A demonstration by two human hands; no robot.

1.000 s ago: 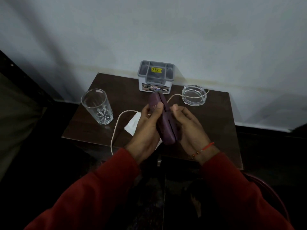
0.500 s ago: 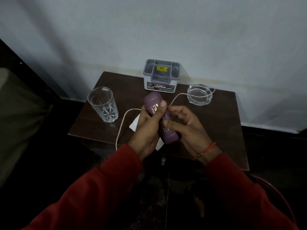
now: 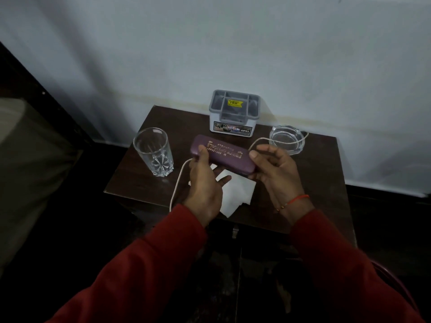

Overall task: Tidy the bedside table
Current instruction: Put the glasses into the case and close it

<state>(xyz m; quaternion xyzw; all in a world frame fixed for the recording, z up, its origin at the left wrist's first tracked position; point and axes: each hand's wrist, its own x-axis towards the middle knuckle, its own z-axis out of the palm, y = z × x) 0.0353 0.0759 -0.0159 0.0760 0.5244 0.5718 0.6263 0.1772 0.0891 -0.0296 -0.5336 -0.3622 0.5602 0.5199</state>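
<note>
A purple spectacle case (image 3: 224, 155) with gold lettering is held level above the dark wooden bedside table (image 3: 321, 183). My left hand (image 3: 204, 185) grips its left end with the thumb on top. My right hand (image 3: 277, 173) holds its right end. Under the case lies white folded paper (image 3: 238, 197). A cream cord (image 3: 178, 183) runs across the table from the front edge towards the glass ashtray (image 3: 287, 139); its middle is hidden by the case and hands.
An empty drinking glass (image 3: 154, 155) stands at the table's left. A grey compartment organiser (image 3: 234, 114) sits at the back against the pale wall. A dark bed frame is on the far left. A red chair edge (image 3: 396, 285) shows at bottom right.
The case was turned from pointing away from me to lying crosswise, lettering up. My hands moved apart to its two ends, uncovering the paper.
</note>
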